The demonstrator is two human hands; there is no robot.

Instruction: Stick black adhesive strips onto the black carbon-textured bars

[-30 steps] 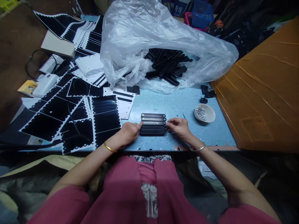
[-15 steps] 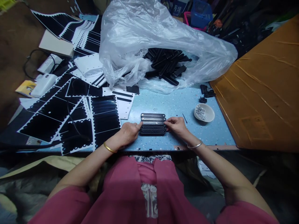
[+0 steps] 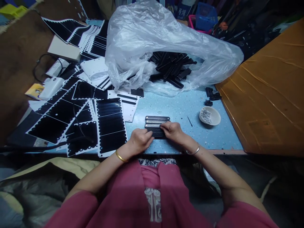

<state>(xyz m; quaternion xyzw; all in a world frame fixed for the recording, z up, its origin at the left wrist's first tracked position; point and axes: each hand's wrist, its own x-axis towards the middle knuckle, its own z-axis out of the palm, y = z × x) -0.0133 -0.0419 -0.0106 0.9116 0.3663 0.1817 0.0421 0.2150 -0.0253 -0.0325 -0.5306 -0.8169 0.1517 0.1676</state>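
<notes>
Well beyond strips (image 3: 155,122), Chinese characters (image 3: 182,12).

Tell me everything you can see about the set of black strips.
The set of black strips lies flat on the blue speckled table, its long narrow pieces side by side, running left to right. They look like plastic, with rounded ends and a fine lattice pattern; small pale dots show at some ends. The right hand seems to touch its right side; the left hand overlaps the lower left corner.

white characters, seemingly "丙烯", on dark blue packaging (image 3: 183,12).
</notes>
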